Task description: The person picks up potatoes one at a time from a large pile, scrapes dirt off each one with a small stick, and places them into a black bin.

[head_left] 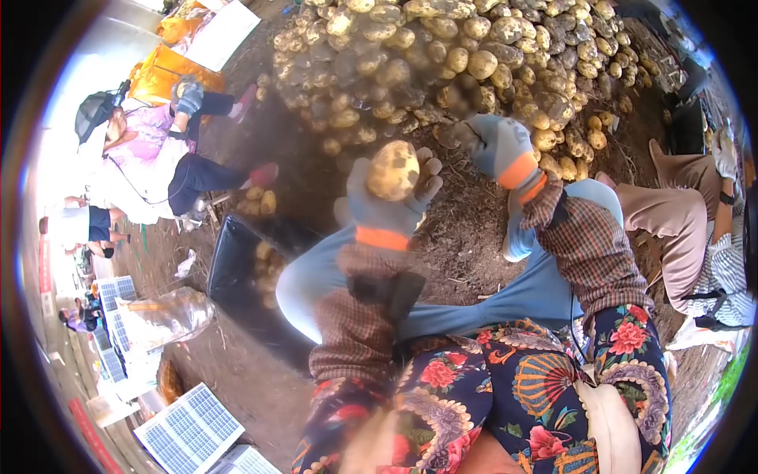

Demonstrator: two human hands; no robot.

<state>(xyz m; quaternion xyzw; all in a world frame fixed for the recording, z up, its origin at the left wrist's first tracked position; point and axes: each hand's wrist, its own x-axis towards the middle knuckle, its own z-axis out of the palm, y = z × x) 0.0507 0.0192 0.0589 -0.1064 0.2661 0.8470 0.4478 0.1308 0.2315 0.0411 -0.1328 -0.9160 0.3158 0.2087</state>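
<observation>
In the head view, a big heap of potatoes [489,55] spreads across the top, beyond both hands. A black container [230,257] with more potatoes inside stands to the left, partly behind the wearer's bent left knee [304,288]. A few loose potatoes [259,202] lie on the ground just past its far edge. Farther left are a clear plastic bag [170,316], a printed blue-and-white panel [189,430] and an orange bag [162,73]. A person in a pink top [150,142] sits at the upper left, with a gloved hand raised; another person in brown trousers [671,237] sits close by on the right.

The left hand [391,193], gloved in grey with an orange cuff, is cupped around one potato [393,171], which rests against the palm above the bare soil. The right hand [499,150], in a matching glove, has its fingers curled near the edge of the heap.

The ground is brown earth [466,268] strewn with dry bits, outdoors in bright light.

Blur hides the right fingertips, so I cannot tell whether they grip anything. Smeared patches soften part of the heap, the far left is washed out, and the round dark border crops the person on the right.
</observation>
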